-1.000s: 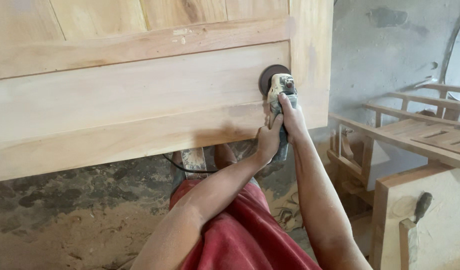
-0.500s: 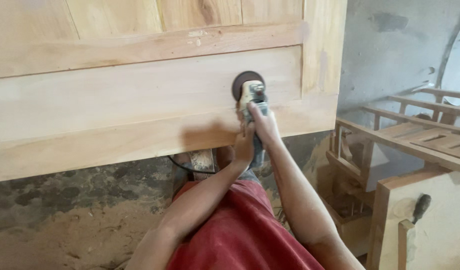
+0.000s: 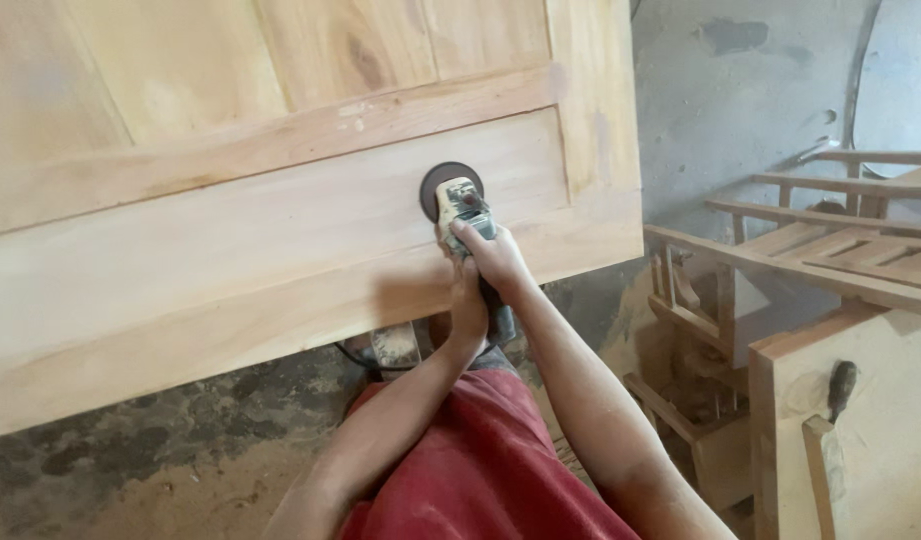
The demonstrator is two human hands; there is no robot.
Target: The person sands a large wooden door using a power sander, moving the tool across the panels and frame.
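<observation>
A dusty hand-held disc sander (image 3: 459, 203) lies with its dark round disc flat against the bottom rail of a large pale wooden door (image 3: 261, 230). My right hand (image 3: 496, 257) grips the sander's body from above. My left hand (image 3: 468, 305) holds the rear of the tool just below, fingers wrapped around it. Both forearms reach up from red shorts (image 3: 491, 470) at the bottom of the view. A dark cord (image 3: 356, 358) runs under the door's lower edge.
Unfinished wooden furniture frames (image 3: 821, 250) stand at the right. A pale wooden panel (image 3: 861, 420) with a dark-handled tool (image 3: 841, 385) against it sits at the lower right. Sawdust covers the rough floor (image 3: 161, 450). A grey wall (image 3: 741, 90) rises behind.
The sander and both hands have slid leftward along the door's bottom rail, away from the right-hand stile. The view has tilted slightly.
</observation>
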